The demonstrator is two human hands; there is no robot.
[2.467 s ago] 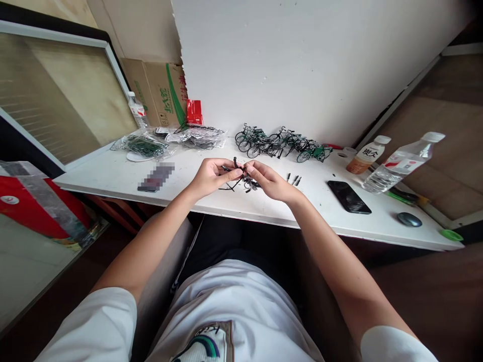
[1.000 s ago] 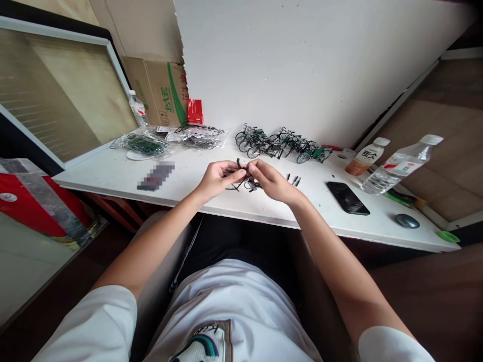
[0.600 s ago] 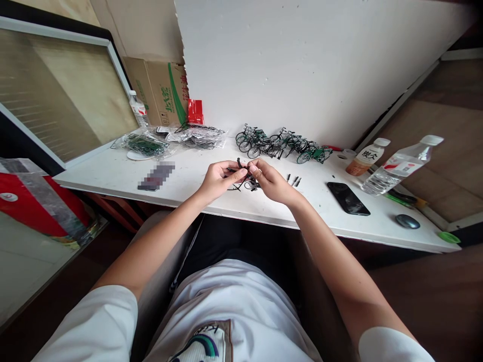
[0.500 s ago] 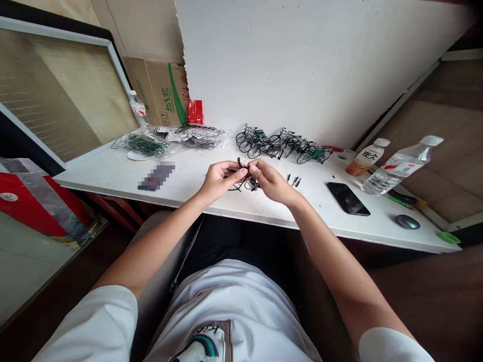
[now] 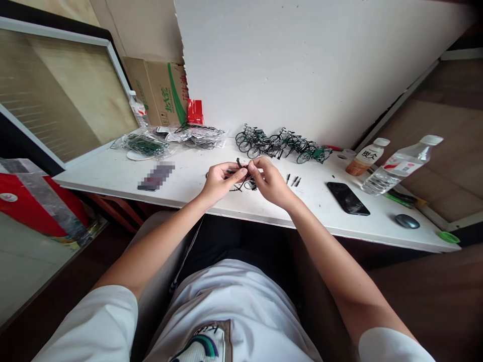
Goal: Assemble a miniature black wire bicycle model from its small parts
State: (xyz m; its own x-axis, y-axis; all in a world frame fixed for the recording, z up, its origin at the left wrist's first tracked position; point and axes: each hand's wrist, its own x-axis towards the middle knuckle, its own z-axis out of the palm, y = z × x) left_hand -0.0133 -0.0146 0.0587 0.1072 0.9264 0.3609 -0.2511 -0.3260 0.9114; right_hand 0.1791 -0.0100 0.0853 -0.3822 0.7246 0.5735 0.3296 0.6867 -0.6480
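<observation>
Between both hands, above the white table (image 5: 184, 183), is a small black model bicycle part (image 5: 239, 162). My left hand (image 5: 222, 180) is closed on it, thumb pressed against the fingers. My right hand (image 5: 268, 178) pinches the same part from the other side with thumb and fingertips. Fingers cover much of its shape. Beneath and just beyond the hands lie more small black parts, among them a little wheel (image 5: 249, 185). Several thin dark tools or rods (image 5: 296, 181) rest to the right of my right hand.
Several model bicycles (image 5: 266, 147) stand along the wall. Clear bags of parts (image 5: 147, 145) are at the back left, near a cardboard box (image 5: 162, 93). On the right are a black phone (image 5: 347, 198), a tea bottle (image 5: 367, 158), a water bottle (image 5: 400, 168) and a mouse (image 5: 407, 221).
My right hand has shifted slightly left, its fingertips moving a little on the black part. My left hand stays almost still.
</observation>
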